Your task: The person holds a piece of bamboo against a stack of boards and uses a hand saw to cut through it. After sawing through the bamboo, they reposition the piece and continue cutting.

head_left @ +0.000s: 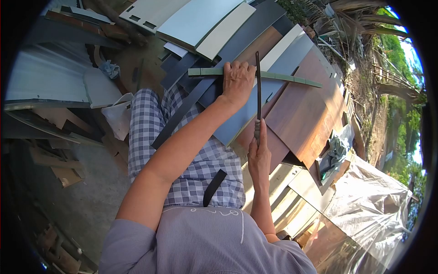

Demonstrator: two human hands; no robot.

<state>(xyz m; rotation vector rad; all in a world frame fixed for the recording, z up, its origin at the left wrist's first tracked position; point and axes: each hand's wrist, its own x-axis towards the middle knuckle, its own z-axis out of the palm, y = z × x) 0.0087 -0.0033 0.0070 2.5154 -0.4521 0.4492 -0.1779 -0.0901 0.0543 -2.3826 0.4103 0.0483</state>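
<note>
My left hand [238, 83] is closed around a long green strip [289, 78], which looks like split bamboo with dark cross marks along it. The strip reaches out past both sides of the fist. In my right hand [259, 157] is a long, thin, dark-bladed knife [258, 93], gripped by its wrapped handle with the blade pointing away from me. Just beside the left knuckles, the blade crosses the strip in this view. Both hands are over my lap and the stacked boards [269, 98].
Checked trousers [182, 178] cover my legs, with a short black strip [214, 188] on them. Wood-grain panels [301, 121] lie to the right, pale panels [196, 23] ahead. A white bag [119, 116] stands at left; clear plastic sheeting [369, 201] covers things at lower right.
</note>
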